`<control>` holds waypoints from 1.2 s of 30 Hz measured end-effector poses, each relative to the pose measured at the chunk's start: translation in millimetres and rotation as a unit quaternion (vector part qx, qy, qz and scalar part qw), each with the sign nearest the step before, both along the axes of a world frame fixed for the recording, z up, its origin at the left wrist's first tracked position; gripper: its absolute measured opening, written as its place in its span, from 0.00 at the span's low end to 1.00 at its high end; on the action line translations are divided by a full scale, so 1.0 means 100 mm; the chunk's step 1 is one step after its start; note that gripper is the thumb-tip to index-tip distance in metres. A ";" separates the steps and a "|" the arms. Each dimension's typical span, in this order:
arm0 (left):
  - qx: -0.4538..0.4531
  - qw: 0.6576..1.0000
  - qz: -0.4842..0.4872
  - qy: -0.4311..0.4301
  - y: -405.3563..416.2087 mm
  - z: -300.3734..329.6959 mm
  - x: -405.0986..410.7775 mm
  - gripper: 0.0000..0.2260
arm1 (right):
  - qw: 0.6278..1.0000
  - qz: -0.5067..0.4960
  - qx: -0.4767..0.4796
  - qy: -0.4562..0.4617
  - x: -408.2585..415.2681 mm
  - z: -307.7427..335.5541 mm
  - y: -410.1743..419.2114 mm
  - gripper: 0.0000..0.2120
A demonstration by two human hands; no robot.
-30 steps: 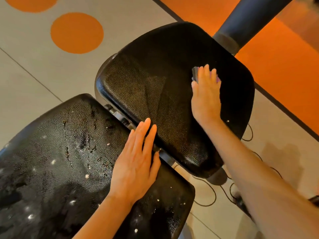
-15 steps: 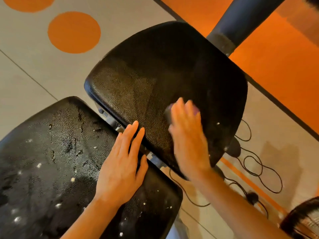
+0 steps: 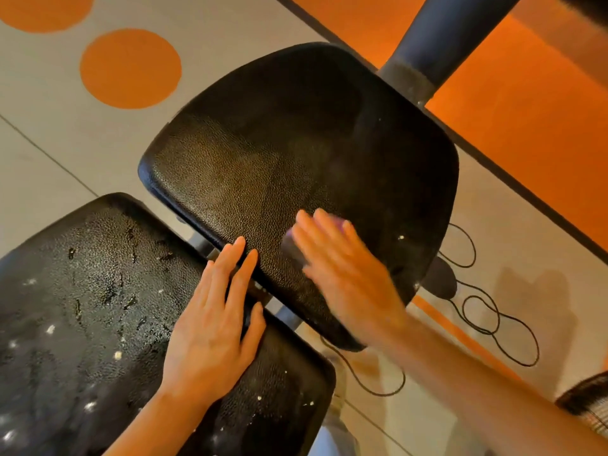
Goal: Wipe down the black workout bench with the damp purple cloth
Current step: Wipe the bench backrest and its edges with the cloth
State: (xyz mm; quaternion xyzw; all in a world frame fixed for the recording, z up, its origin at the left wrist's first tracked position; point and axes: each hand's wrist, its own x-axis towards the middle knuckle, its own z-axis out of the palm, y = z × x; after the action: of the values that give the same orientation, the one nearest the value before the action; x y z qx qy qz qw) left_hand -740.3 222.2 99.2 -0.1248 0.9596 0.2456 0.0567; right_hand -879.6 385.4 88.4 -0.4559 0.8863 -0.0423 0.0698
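Observation:
The black workout bench has two padded parts: a seat pad (image 3: 279, 153) in the middle and a longer back pad (image 3: 82, 307) at the lower left, cracked and flecked with white bits. My right hand (image 3: 345, 274) lies flat and blurred on the near part of the seat pad, pressing the purple cloth (image 3: 342, 223), of which only a sliver shows past the fingertips. My left hand (image 3: 214, 327) rests flat, fingers together, on the back pad's end, its fingertips reaching the gap between the pads.
A dark padded post (image 3: 437, 37) rises behind the seat pad. Black cables (image 3: 487, 311) loop on the floor to the right, beside a dark foot (image 3: 441, 281). The floor is grey with orange circles (image 3: 131, 67) and an orange zone (image 3: 526, 103) at the right.
My right hand has swept with the cloth from the seat pad's far right toward its near edge. My left hand stays on the back pad. The view has shifted slightly.

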 end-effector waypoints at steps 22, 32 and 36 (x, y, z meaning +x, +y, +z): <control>-0.001 1.000 0.016 0.016 0.02 -0.04 0.02 0.28 | 0.999 -0.032 0.016 0.036 0.71 0.21 0.71 0.30; -0.006 0.999 0.003 0.034 0.02 -0.04 0.01 0.27 | 0.999 0.006 0.030 0.042 0.81 0.17 0.77 0.29; -0.015 0.999 0.004 0.032 0.03 -0.05 0.02 0.27 | 0.998 -0.041 -0.014 0.045 0.65 0.10 0.28 0.23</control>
State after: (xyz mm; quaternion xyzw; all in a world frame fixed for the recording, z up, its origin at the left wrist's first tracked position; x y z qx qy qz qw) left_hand -738.6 225.0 94.0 -0.1215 0.9641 0.2348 0.0235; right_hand -815.0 413.8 98.1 -0.4218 0.9057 -0.0373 0.0219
